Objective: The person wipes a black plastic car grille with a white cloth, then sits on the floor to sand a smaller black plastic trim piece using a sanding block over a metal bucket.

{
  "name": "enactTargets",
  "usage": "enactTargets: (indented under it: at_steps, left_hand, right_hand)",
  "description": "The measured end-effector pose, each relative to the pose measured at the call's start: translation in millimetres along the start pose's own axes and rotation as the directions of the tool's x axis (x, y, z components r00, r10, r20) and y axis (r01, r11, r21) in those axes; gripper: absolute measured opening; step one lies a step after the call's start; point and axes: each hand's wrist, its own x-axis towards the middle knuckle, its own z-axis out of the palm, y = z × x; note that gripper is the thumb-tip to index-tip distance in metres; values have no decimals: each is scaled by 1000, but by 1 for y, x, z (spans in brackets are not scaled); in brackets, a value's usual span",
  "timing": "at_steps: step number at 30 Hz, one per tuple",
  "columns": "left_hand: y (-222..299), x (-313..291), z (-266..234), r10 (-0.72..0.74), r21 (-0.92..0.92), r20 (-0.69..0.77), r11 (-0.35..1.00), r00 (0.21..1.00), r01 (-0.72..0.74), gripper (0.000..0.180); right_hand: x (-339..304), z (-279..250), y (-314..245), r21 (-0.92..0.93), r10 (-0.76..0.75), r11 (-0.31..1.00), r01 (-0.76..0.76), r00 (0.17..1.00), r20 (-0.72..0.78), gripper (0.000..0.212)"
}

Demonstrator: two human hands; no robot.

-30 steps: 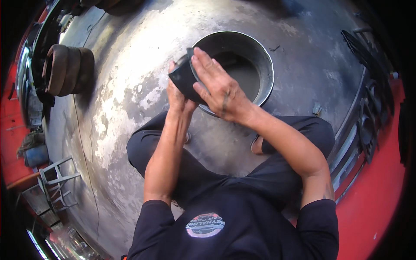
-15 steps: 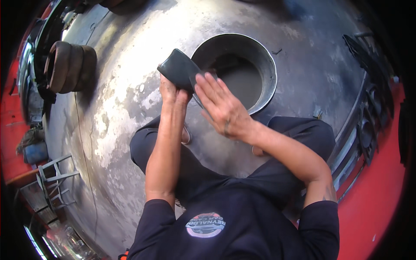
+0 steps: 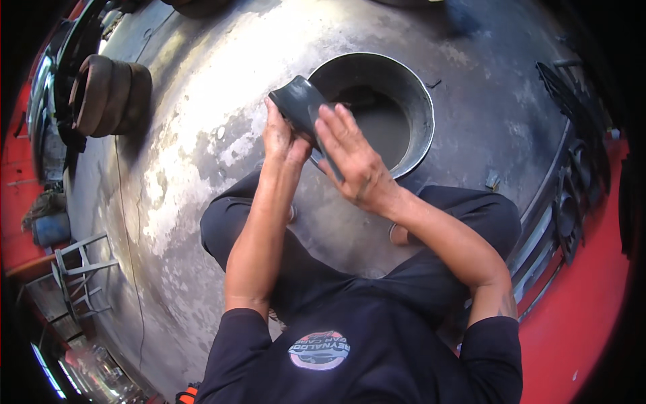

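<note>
A glossy dark curved piece [image 3: 294, 99], looking like a moulded car part, is tilted in the air beside the basin's near left rim. My left hand [image 3: 282, 137] grips it from below, fingers closed round its underside. Flat against its right side lies my right hand [image 3: 360, 167], fingers stretched out and slightly blurred. A thin dark grey edge [image 3: 329, 156] runs along that hand's left side; I cannot tell whether it is a separate sheet or part of the piece. Just beyond both hands stands a round metal basin [image 3: 422, 128] holding murky grey water, with something dark partly in it.
Stacked brown tyre-like rings [image 3: 111, 95] stand at the far left. A grey metal stool frame [image 3: 84, 269] and a blue container [image 3: 51, 230] are lower left. Dark car panels [image 3: 570, 202] lean along the right by a red surface [image 3: 572, 323]. My bent legs flank the basin's near side.
Both hands and the dark piece have shifted a little to the right. My right hand has slid along the piece, its fingers still flat.
</note>
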Motion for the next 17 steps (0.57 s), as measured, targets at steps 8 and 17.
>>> enactTargets:
  at_steps: [8,17]
  left_hand:
    - [-4,-37,41,140,265,105,950,985,-163,60]
    - [8,-13,23,338,412,-3,858,941,-307,24]
  right_hand:
    - [27,-11,26,-1,-5,1000,5,996,-85,65]
    - [-10,-13,6,-126,-69,987,99,973,218,63]
